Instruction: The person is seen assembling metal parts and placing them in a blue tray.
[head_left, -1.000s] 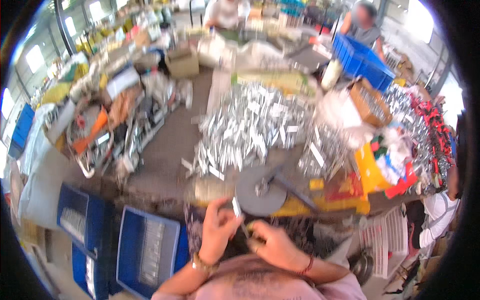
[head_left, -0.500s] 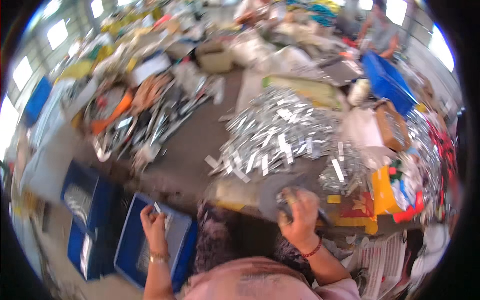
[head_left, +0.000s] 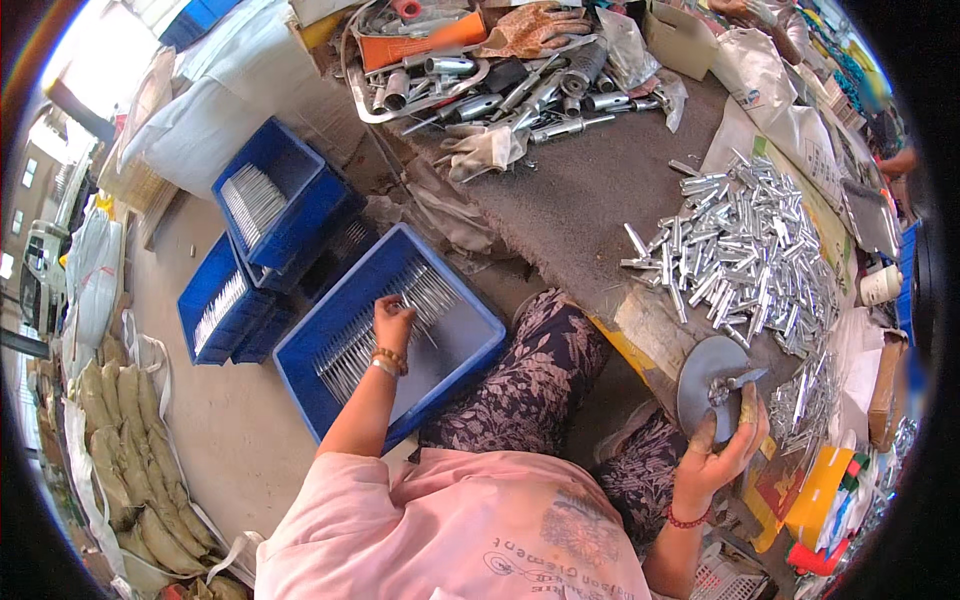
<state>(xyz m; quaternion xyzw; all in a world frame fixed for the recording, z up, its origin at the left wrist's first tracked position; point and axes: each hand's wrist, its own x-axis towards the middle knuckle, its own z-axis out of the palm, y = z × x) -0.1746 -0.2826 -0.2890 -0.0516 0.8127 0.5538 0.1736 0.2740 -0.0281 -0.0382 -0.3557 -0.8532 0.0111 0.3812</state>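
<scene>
My left hand (head_left: 393, 322) is over a large blue bin (head_left: 483, 342) holding slim metal rods (head_left: 345, 358) laid in rows. Its thumb and fingers are pinched together on a thin silver rod at the end of a row. At the right, my right hand (head_left: 728, 440) reaches over a round grey disc (head_left: 700, 362), thumb and fingers apart. Small shiny metal pieces (head_left: 720, 390) lie at the disc's middle, close to its fingertips. Behind the disc spreads a heap of short silver metal tubes (head_left: 745, 260) on the worktop.
Stacked blue bins (head_left: 300, 165) with more rods stand left of the large bin. A tray (head_left: 375, 115) of metal parts, an orange-handled tool (head_left: 420, 42) and gloves (head_left: 530, 28) lie at the back. A yellow box (head_left: 820, 490) is at far right; filled sacks (head_left: 130, 450) lie left.
My view has swung to the left and down toward the blue bins. My left hand has gone from above the bin's edge down to the rod rows. My right hand stays by the disc, fingers spread wider.
</scene>
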